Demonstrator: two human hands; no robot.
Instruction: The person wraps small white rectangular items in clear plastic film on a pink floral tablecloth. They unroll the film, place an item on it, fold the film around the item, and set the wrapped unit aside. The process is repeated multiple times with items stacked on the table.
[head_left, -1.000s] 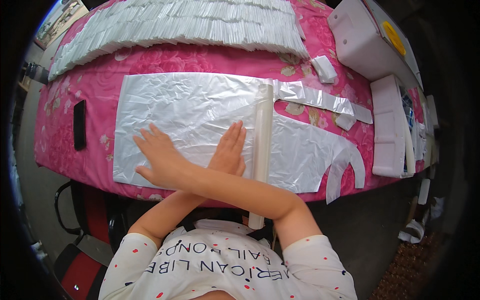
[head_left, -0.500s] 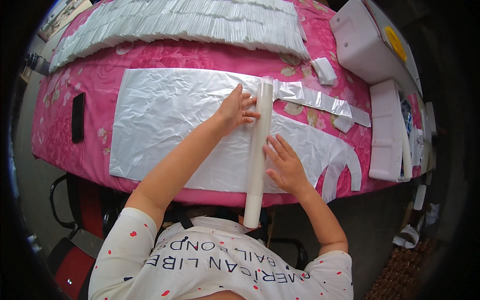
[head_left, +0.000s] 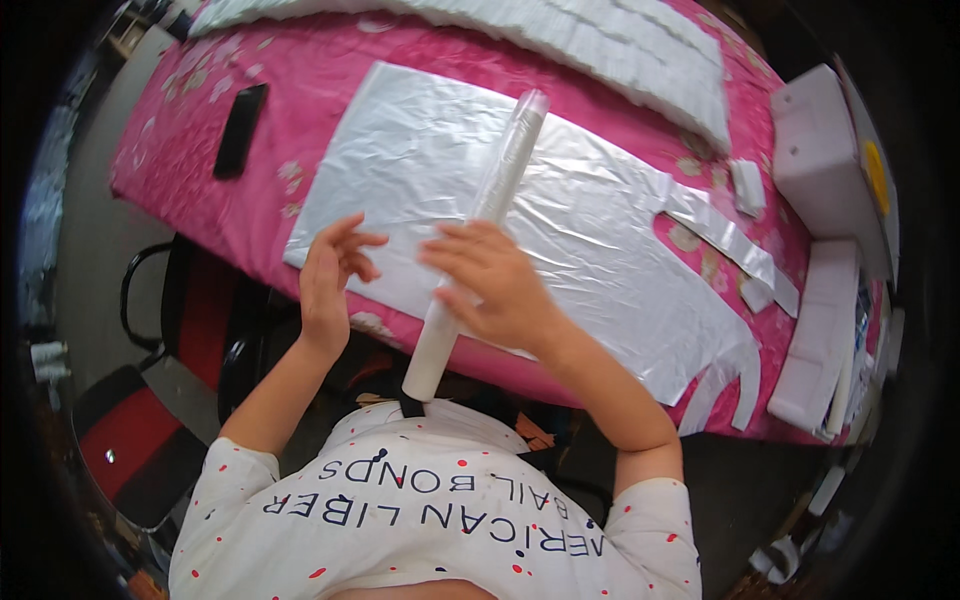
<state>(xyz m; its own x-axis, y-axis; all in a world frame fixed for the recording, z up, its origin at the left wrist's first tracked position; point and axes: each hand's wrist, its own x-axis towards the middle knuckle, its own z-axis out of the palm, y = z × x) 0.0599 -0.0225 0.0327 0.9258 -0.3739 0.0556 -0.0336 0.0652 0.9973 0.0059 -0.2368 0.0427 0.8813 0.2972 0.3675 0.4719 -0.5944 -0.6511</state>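
A thin, shiny white plastic apron (head_left: 590,210) lies spread on the table, with cut-out straps at its right end. Across it rests a long pale roll (head_left: 500,185), slanted; its near end sticks out past the table edge toward my shirt. My right hand (head_left: 490,280) is over the near half of the roll, fingers stretched out and somewhat blurred, seemingly touching it. To the left, my left hand (head_left: 332,285) hovers by the apron's near left edge, fingers apart and slightly bent, holding nothing.
A pink flowered cloth (head_left: 190,140) covers the table. Long stacks of folded white plastic (head_left: 600,50) line the far side. A black phone (head_left: 240,130) lies at left, small white packets (head_left: 748,187) and white foam boxes (head_left: 820,140) at right. Red-and-black chairs (head_left: 140,440) stand lower left.
The roll has shifted left over the apron and tilted. My right hand has moved left onto it; my left hand has come off it, back toward me. The view has turned.
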